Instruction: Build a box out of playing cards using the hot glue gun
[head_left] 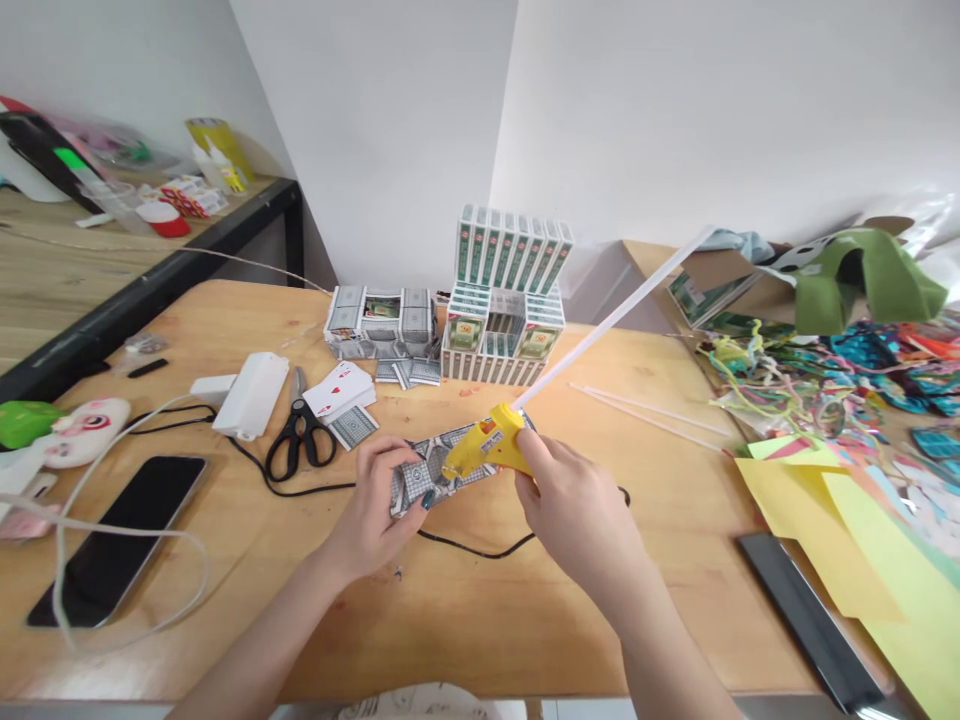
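Observation:
My right hand (pixel 570 490) is wrapped round the handle of a yellow glue gun (pixel 484 445). A long white glue stick (pixel 615 315) juts from its back, up and to the right. The nozzle points down and left at a strip of patterned playing cards (pixel 412 485), which my left hand (pixel 382 500) grips at its left end. Whether the nozzle touches the cards I cannot tell. Behind my left hand lie loose playing cards (pixel 341 390), some face up, beside black-handled scissors (pixel 301 435).
Stacked card boxes (pixel 502 300) and a card-covered block (pixel 381 320) stand at the back. To the left are a phone (pixel 120 540), a white power adapter (pixel 253 393) and cables. Spare glue sticks (pixel 652 415), yellow paper (pixel 817 530) and tangled yarn (pixel 795 370) lie to the right.

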